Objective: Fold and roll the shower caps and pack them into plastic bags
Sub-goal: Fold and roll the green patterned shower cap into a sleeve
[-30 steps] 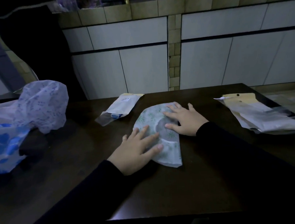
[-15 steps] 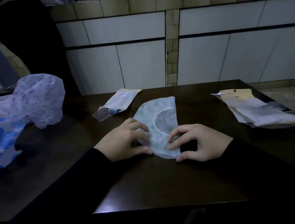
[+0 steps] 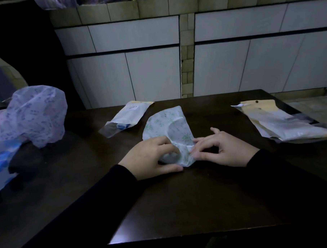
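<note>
Green-print shower cap [image 3: 166,121] lies folded at mid-table [image 3: 181,198], its near end bunched up between both hands: left hand [image 3: 151,158] curled over the lifted edge, thumb beneath, fingers closed on the plastic, right hand [image 3: 223,149] pinching the same end with thumb and forefinger, other fingers loosely bent.

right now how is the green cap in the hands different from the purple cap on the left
The green cap lies folded flat on the table, its near end being rolled up; the purple cap sits puffed up and unfolded. The left hand and right hand both grip the green cap; nothing touches the purple cap. The green cap has a green print, the purple cap a bluish one. Both are thin, see-through plastic.
</note>
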A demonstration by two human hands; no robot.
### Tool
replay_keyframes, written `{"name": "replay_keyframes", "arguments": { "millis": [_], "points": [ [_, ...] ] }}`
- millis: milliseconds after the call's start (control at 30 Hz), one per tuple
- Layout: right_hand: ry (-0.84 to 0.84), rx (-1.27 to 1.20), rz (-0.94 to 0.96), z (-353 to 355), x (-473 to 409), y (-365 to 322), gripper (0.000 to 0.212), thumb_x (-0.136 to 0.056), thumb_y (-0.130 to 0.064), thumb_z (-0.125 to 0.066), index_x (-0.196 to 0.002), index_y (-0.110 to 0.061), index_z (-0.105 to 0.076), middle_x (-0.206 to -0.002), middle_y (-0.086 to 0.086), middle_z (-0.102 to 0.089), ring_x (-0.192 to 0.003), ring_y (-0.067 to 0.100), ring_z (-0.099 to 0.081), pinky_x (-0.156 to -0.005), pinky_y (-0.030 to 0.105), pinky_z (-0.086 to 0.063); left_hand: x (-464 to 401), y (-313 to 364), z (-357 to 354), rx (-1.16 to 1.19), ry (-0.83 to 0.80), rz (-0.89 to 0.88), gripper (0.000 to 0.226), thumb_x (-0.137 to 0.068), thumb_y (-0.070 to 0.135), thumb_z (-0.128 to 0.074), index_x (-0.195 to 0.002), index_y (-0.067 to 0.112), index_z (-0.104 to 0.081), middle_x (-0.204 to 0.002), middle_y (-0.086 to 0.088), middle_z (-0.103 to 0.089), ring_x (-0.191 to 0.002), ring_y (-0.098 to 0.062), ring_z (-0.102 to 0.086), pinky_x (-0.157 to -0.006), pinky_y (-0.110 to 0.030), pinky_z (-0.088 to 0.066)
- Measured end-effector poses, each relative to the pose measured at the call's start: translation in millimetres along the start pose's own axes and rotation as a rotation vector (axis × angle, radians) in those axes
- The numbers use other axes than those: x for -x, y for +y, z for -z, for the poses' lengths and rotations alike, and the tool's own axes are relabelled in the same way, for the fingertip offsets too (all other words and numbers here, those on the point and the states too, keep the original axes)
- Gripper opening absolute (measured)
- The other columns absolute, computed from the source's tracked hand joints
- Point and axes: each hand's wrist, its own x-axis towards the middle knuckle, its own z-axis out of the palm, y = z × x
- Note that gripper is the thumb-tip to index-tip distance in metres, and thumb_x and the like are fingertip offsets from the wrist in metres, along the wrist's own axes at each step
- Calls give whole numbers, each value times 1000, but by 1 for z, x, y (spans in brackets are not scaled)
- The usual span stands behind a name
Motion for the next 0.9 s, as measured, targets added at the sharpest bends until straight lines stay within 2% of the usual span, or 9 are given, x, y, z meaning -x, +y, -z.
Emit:
{"name": "replay_keyframes", "arguments": {
  "millis": [67, 167, 267, 367, 467, 600, 700, 833, 900],
  "points": [
    [-9, 53, 8, 1, 1, 1, 18, -79, -47, -69, -97, -43, -70, -118, -31, -60, -127, -16, -35, -114, 36, 10, 1, 0, -1, -41, 14, -38, 38, -86, 62, -53, -112, 35, -61, -104, 9, -57, -85, -5, -58, -68, -25, -52],
    [-10, 96, 23, 1, -2, 3, 11, -78, -48, -69, -88, -43, -71, -112, -32, -61, -124, -17, -37, -115, 41, 10, 1, -1, -1, -95, 17, -99, 29, -90, 53, -51, -111, 35, -58, -107, 7, -56, -79, -4, -57, -63, -19, -48],
    [11, 92, 21, 4, -6, 3, 19, -82, -53, -63, -83, -38, -74, -109, -31, -63, -118, -15, -41, -115, 42, 10, 0, -5, -5, -120, 25, -124, 20, -93, 45, -52, -100, 30, -65, -105, 6, -57, -75, -9, -58, -60, -23, -48],
    [44, 88, 2, 6, -12, 5, 24, -83, -54, -61, -85, -35, -74, -102, -34, -61, -115, -15, -42, -116, 43, 6, -2, -13, -8, -30, 49, -54, 24, -93, 42, -53, -95, 27, -71, -100, 8, -60, -78, -8, -58, -63, -27, -51],
    [106, 50, -7, 0, -15, 6, 25, -84, -54, -59, -83, -34, -74, -99, -29, -63, -110, -11, -47, -118, 43, -3, -4, -14, -10, 56, 86, 41, 29, -91, 43, -50, -92, 24, -73, -95, 10, -61, -78, -4, -57, -66, -25, -50],
    [292, 67, -76, -10, -16, -2, 34, -87, -53, -56, -83, -23, -71, -91, -9, -68, -97, 1, -54, -116, 38, -9, -6, -9, -10, 26, 105, 110, 28, -90, 40, -49, -89, 23, -71, -88, 11, -63, -76, -3, -58, -66, -23, -50],
    [419, 47, -124, -20, -17, -8, 29, -88, -55, -56, -81, -30, -68, -86, -14, -68, -87, -2, -58, -116, 39, -11, -6, -8, -8, 30, 122, 192, 19, -91, 36, -55, -92, 25, -70, -85, 11, -66, -73, -3, -59, -67, -22, -51],
    [474, 61, -197, -26, -17, -9, 29, -87, -57, -56, -80, -31, -66, -80, -18, -65, -81, -6, -56, -115, 41, -11, -3, -7, -6, 18, 128, 219, 30, -87, 54, -51, -91, 30, -70, -80, 15, -67, -71, 1, -58, -63, -16, -49],
    [496, 75, -234, -27, -18, -8, 31, -85, -60, -56, -78, -31, -65, -79, -18, -65, -81, -5, -55, -115, 44, -12, -2, -6, -6, 34, 151, 235, 27, -83, 56, -60, -88, 31, -69, -74, 17, -64, -66, 3, -57, -61, -13, -47]
  ]
}}
